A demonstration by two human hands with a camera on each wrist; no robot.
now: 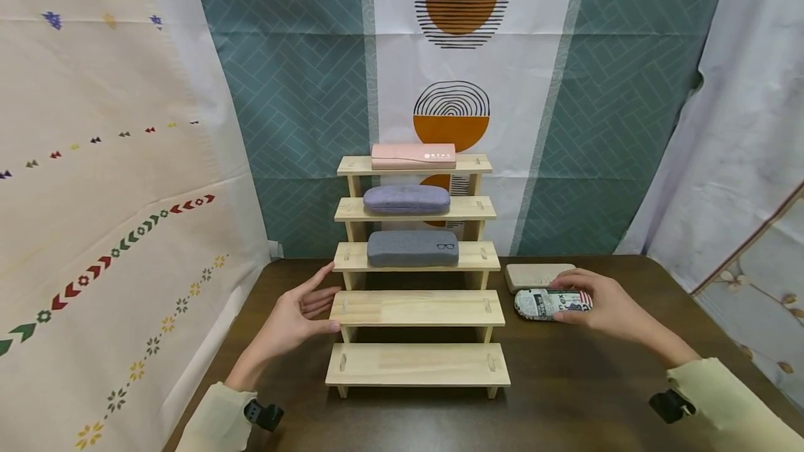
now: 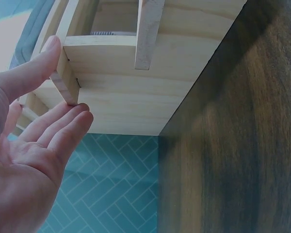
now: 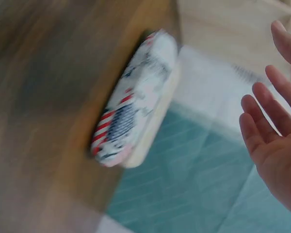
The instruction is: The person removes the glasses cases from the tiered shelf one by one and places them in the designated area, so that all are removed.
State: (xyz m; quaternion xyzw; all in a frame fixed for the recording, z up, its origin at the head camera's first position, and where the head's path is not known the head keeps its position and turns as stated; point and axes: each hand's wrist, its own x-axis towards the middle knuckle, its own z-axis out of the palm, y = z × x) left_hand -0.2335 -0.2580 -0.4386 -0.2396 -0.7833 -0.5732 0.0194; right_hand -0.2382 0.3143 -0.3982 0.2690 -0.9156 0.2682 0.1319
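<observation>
Your left hand (image 1: 300,312) rests spread against the left end of the wooden stepped shelf (image 1: 417,365), thumb on the edge of the second step from the bottom and straight fingers just under it, as the left wrist view shows. Your right hand (image 1: 599,307) hovers over the newspaper-print glasses case (image 1: 545,303), which lies flat on the dark wooden surface (image 1: 584,382) just right of the shelf; in the head view the fingers reach across its right end, while the blurred right wrist view shows the fingers spread and apart from the case, so you cannot tell whether they touch it. A beige case (image 1: 535,275) lies on the surface just behind the newspaper-print one, touching or nearly touching it. On the shelf, a dark grey case (image 1: 412,248) with a small glasses mark sits on the third step, a lavender-grey case (image 1: 406,199) on the fourth, and a pink case (image 1: 412,156) on the top. The two lowest steps are bare. Patterned cloth hangs behind and on both sides.
</observation>
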